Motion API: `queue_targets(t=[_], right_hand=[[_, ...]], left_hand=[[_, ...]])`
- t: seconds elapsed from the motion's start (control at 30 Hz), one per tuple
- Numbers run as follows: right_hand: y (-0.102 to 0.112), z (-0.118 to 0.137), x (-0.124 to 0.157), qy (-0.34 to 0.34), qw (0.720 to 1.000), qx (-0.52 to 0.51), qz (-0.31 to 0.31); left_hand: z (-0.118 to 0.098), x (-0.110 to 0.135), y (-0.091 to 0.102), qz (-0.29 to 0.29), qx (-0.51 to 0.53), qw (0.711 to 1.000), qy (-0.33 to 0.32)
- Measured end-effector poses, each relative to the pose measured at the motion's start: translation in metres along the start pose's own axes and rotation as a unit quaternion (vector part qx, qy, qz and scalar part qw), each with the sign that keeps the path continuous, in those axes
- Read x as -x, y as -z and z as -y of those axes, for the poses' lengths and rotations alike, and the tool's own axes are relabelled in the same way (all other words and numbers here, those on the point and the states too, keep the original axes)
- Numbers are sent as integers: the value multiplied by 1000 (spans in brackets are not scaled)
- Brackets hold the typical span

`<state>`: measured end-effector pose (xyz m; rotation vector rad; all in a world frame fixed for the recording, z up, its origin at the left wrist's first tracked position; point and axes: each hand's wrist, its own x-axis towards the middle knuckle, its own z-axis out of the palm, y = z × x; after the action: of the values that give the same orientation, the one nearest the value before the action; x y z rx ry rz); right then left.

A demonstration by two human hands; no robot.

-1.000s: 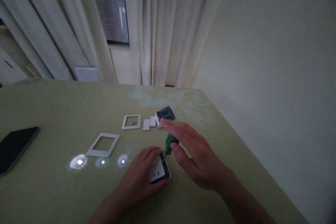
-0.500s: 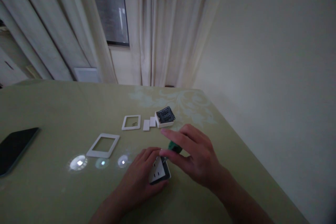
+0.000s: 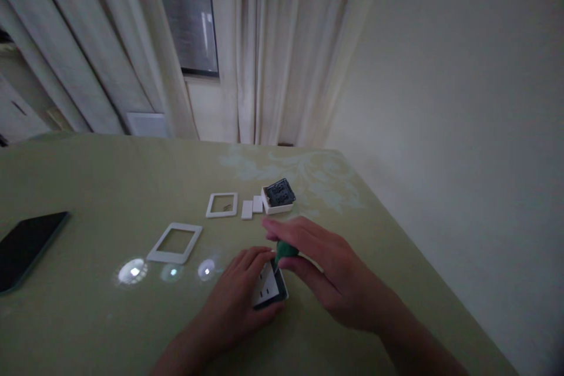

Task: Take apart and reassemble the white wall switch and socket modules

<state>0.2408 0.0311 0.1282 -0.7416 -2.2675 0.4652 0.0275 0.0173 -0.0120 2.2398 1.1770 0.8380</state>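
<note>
The white socket unit (image 3: 265,289) lies on the near part of the table (image 3: 110,176), well in from its right edge. The left hand (image 3: 238,289) clasps its sides; the right hand (image 3: 328,270) pinches a green screwdriver (image 3: 287,250), its shaft at the unit's dark rim. Work there looks unfinished, while the nearer white frame (image 3: 166,257) and farther white frame (image 3: 220,215) already lie separate, to the left. Toward the table's far right corner, two small white plates (image 3: 247,210) sit beside a white box (image 3: 278,209) bearing a dark part (image 3: 281,192). The left fingers hide part of the socket; the screwdriver's tip is hard to make out, perhaps on a screw. At left, a dark tablet (image 3: 30,247) is cut off.
</note>
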Motion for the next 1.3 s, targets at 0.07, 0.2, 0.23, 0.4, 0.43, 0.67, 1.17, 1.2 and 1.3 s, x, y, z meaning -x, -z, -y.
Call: queue_targets(t=[0.07, 0.2, 0.23, 0.4, 0.43, 0.67, 1.17, 1.2, 1.3], right_hand=[[-2, -2, 0, 10, 997, 43, -58], [6, -4, 0, -31, 999, 29, -26], [10, -5, 0, -37, 999, -3, 9], [11, -12, 0, -35, 998, -14, -57], [9, -13, 0, -38, 995, 12, -92], [22, -4, 1, -36, 998, -31, 39], [4, -16, -1, -37, 997, -22, -63], [5, -20, -2, -45, 995, -7, -89], [10, -23, -2, -67, 995, -16, -78]], left_hand=[[1, 0, -1, -2, 3, 1000, -3], [0, 0, 0, -7, 2, 1000, -5], [-1, -1, 0, -5, 0, 1000, -2], [-3, -3, 2, 18, -4, 1000, 6], [-2, -3, 2, 18, -5, 1000, 5], [1, 0, -1, 17, -2, 1000, 9], [0, -2, 0, 28, -9, 1000, 8], [-1, -2, 1, 32, -8, 999, 11], [-1, -2, 3, 38, -1, 999, 19]])
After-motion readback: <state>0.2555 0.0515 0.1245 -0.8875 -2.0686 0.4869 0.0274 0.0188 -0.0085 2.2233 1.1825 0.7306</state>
